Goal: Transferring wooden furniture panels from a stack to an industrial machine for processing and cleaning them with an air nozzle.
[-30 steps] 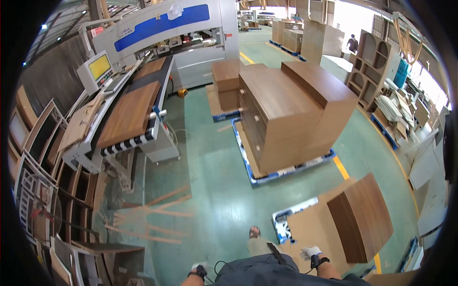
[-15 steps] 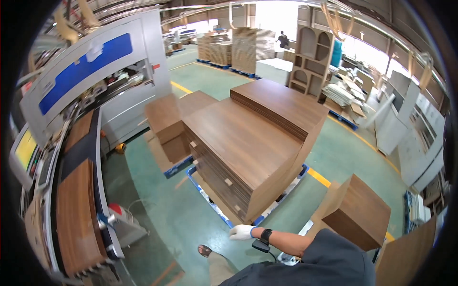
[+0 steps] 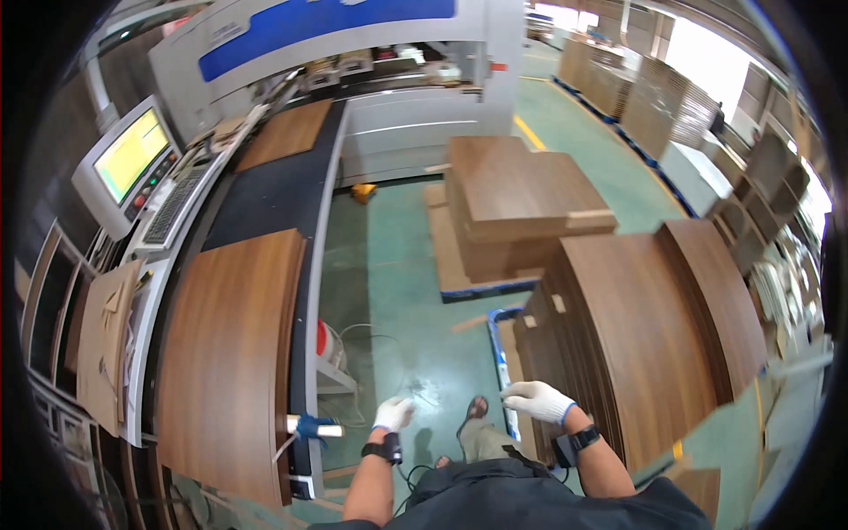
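My left hand (image 3: 393, 413), in a white glove, hangs over the floor beside the conveyor bed with its fingers loosely bent and nothing in it. Nearest to it is a white bar wrapped in blue (image 3: 314, 428) at the bed's edge. My right hand (image 3: 539, 402), also gloved, is open and empty, with its fingers pointing left. It hovers just left of a tall stack of brown wood-grain panels (image 3: 649, 327), apart from it as far as I can see. More brown panels (image 3: 230, 353) lie on the conveyor bed to my left.
A large machine (image 3: 415, 132) stands ahead, its dark belt (image 3: 274, 199) running toward me. A monitor (image 3: 132, 159) and keyboard (image 3: 177, 205) flank the belt. A second panel stack (image 3: 521, 181) sits beyond the blue-edged pallet (image 3: 502, 353). A cable (image 3: 375, 329) hangs near a red-topped bucket (image 3: 325, 340).
My view has swung left toward the machine and conveyor bed. My left hand has come into view. The panel stacks now sit farther right, and my right hand is beside the nearest one.
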`<state>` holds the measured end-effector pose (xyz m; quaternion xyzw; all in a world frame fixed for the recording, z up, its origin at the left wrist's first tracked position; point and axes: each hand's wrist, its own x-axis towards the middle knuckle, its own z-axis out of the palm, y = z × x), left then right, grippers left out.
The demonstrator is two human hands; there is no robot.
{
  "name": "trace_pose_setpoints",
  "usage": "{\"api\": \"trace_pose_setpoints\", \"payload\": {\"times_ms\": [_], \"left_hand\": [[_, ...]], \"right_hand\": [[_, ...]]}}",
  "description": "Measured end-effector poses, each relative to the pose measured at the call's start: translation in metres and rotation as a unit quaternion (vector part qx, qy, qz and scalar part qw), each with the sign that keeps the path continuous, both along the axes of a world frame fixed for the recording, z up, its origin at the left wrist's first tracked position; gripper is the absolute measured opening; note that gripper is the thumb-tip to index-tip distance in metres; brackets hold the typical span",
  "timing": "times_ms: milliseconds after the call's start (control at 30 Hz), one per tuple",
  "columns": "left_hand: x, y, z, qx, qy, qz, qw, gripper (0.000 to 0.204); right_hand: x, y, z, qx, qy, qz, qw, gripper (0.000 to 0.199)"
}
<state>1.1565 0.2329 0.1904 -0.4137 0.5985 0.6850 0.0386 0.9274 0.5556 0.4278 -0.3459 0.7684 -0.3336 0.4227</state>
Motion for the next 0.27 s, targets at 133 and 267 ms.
{"api": "trace_pose_setpoints", "payload": {"times_ms": [133, 267], "left_hand": [[-0.141, -0.032, 0.06, 0.062, 0.066, 0.034, 0.995, 0.044], [-0.209, -0.087, 0.075, 0.068, 0.056, -0.024, 0.996, 0.051]], "right_hand": [[-0.104, -0.072, -0.022, 0.039, 0.047, 0.023, 0.998, 0.045], [-0.2, -0.142, -0.025, 0.029, 0.021, -0.005, 0.999, 0.046]]}}
